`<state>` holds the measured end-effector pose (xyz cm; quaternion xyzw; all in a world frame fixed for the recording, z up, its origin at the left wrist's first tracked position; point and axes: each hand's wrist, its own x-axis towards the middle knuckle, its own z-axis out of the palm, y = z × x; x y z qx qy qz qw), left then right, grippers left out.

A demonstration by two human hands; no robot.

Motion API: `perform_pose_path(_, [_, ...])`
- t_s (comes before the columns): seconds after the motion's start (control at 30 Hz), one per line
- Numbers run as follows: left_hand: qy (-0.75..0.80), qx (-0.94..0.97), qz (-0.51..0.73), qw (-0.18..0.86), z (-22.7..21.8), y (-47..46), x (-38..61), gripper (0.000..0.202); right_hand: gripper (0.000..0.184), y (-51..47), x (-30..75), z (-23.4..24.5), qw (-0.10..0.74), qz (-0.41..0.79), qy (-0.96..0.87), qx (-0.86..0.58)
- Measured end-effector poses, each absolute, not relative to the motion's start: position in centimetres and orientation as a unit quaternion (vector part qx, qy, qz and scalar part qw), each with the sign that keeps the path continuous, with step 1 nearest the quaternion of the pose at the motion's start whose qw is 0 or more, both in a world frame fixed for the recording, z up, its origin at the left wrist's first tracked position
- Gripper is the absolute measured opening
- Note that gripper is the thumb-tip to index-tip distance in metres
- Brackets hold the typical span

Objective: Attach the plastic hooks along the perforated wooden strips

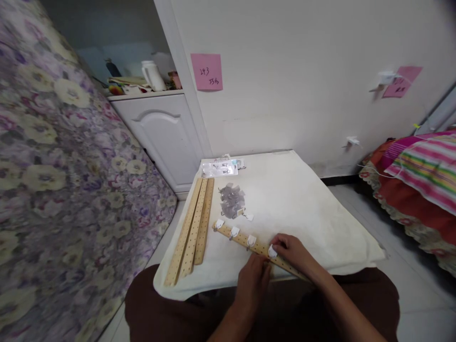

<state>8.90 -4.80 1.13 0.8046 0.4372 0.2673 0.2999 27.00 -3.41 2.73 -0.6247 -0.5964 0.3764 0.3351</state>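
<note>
The pink note (207, 71) reads "243"; the right hand (291, 249) pinches a white tag (272, 251) at a perforated strip (242, 238), the left hand (252, 271) curls alongside, its hold hidden from me.

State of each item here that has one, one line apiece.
Cabinet door: shut
Three wooden strips: lying close together
Grey pieces: heaped
Fourth wooden strip: lying aslant
White tags: four along it
Right hand: fingers at a tag
Left hand: at the strip's near edge

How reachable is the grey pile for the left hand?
Probably yes: the wooden strip lies between the left hand and the grey pile, but looks low enough to reach over.
</note>
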Motion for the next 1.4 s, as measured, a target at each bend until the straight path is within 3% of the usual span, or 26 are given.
perform_pose_path(0.73, [0.449,0.824,0.246,0.242,0.7,-4.5,9.5,0.012,0.018,-3.7,26.8,1.9,0.331,0.341,-0.609,-0.635])
perform_pose_path(1.4, [0.445,0.84,0.232,0.207,0.5,-4.5,9.5,0.014,0.013,-3.0,27.2,1.2,0.355,0.44,-0.559,-0.606])
